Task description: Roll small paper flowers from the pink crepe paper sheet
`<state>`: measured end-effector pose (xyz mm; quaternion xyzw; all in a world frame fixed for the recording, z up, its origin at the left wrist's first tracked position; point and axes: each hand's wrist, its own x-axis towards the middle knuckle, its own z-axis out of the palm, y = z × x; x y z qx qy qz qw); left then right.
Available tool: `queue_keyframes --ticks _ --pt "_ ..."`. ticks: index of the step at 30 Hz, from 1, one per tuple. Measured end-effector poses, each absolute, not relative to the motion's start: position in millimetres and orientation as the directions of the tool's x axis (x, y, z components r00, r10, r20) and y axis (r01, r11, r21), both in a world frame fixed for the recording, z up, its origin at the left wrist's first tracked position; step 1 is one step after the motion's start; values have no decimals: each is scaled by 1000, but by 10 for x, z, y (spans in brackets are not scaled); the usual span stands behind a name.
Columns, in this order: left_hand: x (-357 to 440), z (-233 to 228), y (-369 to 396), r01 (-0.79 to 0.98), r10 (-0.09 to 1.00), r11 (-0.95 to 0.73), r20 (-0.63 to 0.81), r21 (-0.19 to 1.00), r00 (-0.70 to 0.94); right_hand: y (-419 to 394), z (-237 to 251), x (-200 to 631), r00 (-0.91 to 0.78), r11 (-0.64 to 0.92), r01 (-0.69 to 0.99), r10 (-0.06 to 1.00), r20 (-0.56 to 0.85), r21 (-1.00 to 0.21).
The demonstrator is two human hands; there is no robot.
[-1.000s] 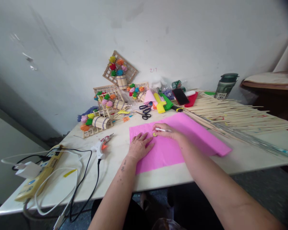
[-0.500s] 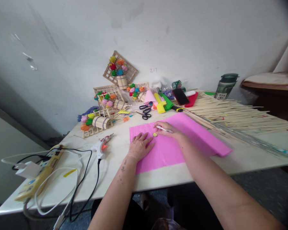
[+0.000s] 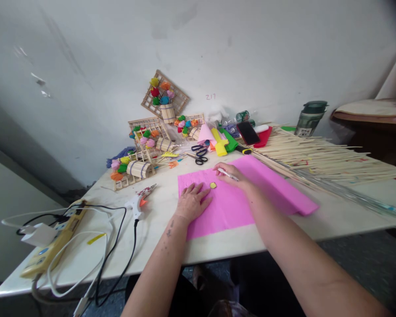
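A pink foam sheet (image 3: 270, 189) lies on the white table (image 3: 152, 246). My left hand (image 3: 192, 200) rests flat on the sheet's left part, fingers spread. My right hand (image 3: 232, 176) holds a white pen (image 3: 228, 174) over the sheet, a little behind and to the right of a small yellow round piece (image 3: 213, 185) that lies on the sheet between my hands.
A glue gun (image 3: 140, 200) and a power strip (image 3: 53, 246) with cables lie at the left. Stick frames with coloured foam flowers (image 3: 152, 141), scissors (image 3: 199, 154), a phone (image 3: 248, 132), a pile of bamboo sticks (image 3: 323, 158) and a green flask (image 3: 310, 118) fill the back.
My right hand with the pen has drawn back from the yellow piece, moving away and to the right. My left hand has stayed in place.
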<state>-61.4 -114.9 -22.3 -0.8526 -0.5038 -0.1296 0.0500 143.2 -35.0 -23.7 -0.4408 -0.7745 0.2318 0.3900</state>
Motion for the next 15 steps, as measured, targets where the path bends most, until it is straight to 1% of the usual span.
queue_keyframes --ticks 6,10,12,15 --pt "-606 -208 -1158 881 855 -471 261 32 448 -398 -203 1402 -466 501 412 834 296 -761" --pt "-607 -210 -1157 880 852 -474 266 26 451 -453 -153 1359 -479 456 437 848 229 -775" --pt "-607 -215 -1155 876 847 -481 274 32 455 -448 -168 1350 -489 463 430 841 232 -775" --pt "-604 -215 -1154 875 849 -482 269 39 456 -404 -236 1346 -497 503 424 824 271 -754"
